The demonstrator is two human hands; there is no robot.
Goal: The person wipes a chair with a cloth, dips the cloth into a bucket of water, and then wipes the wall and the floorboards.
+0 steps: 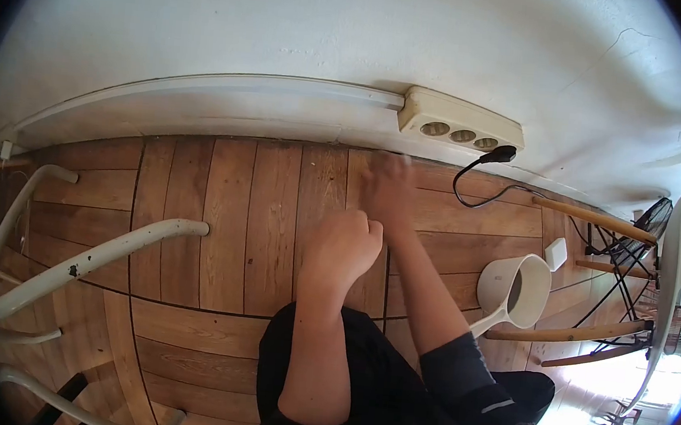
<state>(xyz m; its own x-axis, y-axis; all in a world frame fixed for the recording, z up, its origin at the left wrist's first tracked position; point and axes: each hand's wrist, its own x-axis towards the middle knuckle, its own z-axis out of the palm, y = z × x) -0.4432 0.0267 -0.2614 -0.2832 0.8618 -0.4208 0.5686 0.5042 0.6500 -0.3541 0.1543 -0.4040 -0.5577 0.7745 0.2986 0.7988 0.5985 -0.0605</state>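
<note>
I look down at a wooden plank floor [226, 219] beside a white wall. My left hand [341, 247] is closed in a fist above the floor, and nothing shows in it. Its bare forearm rises from my dark-clothed knee [373, 393]. Farther out, my right hand [387, 188] is blurred and lies flat with fingers apart on the planks near the skirting; its arm wears a dark sleeve. Neither hand holds anything I can see.
A white power strip [461, 126] is fixed to the wall, with a black plug and cord [495, 155] trailing onto the floor. A white saucepan [516, 289] and a small white block [555, 253] lie at right among wooden furniture legs [591, 220]. White metal chair legs [85, 259] stand at left.
</note>
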